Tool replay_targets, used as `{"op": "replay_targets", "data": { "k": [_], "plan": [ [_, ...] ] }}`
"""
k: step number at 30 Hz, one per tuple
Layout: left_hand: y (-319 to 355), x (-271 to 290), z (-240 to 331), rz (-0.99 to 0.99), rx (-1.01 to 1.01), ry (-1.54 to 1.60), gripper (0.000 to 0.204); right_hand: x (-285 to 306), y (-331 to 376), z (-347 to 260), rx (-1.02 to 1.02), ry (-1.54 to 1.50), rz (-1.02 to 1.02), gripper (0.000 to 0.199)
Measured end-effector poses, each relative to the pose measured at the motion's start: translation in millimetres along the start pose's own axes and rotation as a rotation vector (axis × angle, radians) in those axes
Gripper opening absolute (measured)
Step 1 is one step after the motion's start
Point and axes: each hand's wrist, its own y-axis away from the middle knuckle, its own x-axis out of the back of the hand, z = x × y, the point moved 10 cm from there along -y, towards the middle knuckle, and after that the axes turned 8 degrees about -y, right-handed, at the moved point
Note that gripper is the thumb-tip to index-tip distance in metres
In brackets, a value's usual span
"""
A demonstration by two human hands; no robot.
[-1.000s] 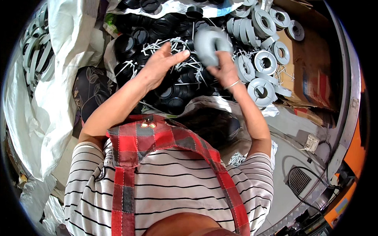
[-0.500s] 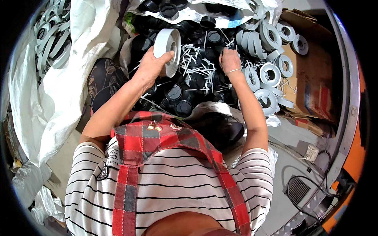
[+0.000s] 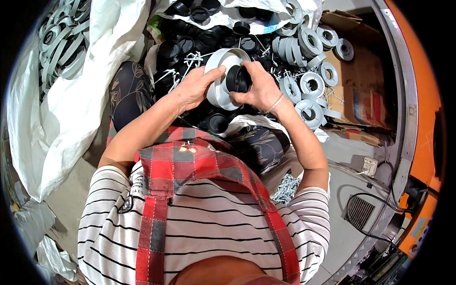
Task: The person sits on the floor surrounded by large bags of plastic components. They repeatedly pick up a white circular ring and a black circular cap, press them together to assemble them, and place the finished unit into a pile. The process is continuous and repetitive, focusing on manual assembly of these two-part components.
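Observation:
My left hand (image 3: 195, 88) is closed on the rim of a round light-grey plastic ring (image 3: 213, 95) with a wide flange, its thumb over the near edge. Against the ring's centre sits a black ribbed cap (image 3: 237, 79), gripped by my right hand (image 3: 261, 88) with fingers above and thumb below. How deep the cap sits in the ring's hole I cannot tell. Beneath both hands lies a heap of black caps (image 3: 218, 122), with white plastic sticks (image 3: 192, 59) scattered over it.
Grey flanged rings (image 3: 312, 83) are piled to the right, beside an open cardboard box (image 3: 361, 90). A white woven sack (image 3: 71, 128) and more grey rings (image 3: 66, 47) lie left. White sticks (image 3: 286, 188) fill a bag near my right elbow. Cables (image 3: 363, 194) cross the floor at right.
My right hand has come up from the heap with a black cap and brought it to the ring's centre. My left hand has moved the ring right and nearer.

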Motion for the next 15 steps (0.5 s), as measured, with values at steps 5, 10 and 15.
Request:
{"op": "replay_targets", "data": {
  "k": [5,10,15],
  "plan": [
    [10,1,2,-0.038,0.104,0.005,0.043,-5,8,-53,0.342,0.231,-0.108,0.078],
    [11,-15,4,-0.016,-0.025,0.080,0.034,3,18,22,-0.338,-0.333,0.164,0.064],
    [3,20,23,0.202,-0.200,-0.120,0.036,-57,50,60,-0.798,-0.705,-0.438,0.050]
  ]
}}
